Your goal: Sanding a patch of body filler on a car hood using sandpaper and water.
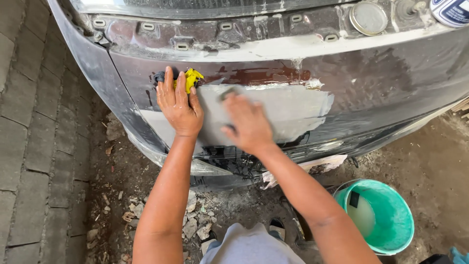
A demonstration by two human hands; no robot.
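A dark car body panel stands in front of me, with a large grey patch of filler across its middle. My left hand presses a yellow cloth flat against the panel at the patch's upper left edge. My right hand is blurred with motion on the grey patch and grips a small dark sanding piece, most of it hidden under the fingers.
A turquoise bucket with cloudy water stands on the dirt ground at lower right. Broken rubble lies under the panel. Paving bricks run along the left. A round tin lid sits on the upper ledge.
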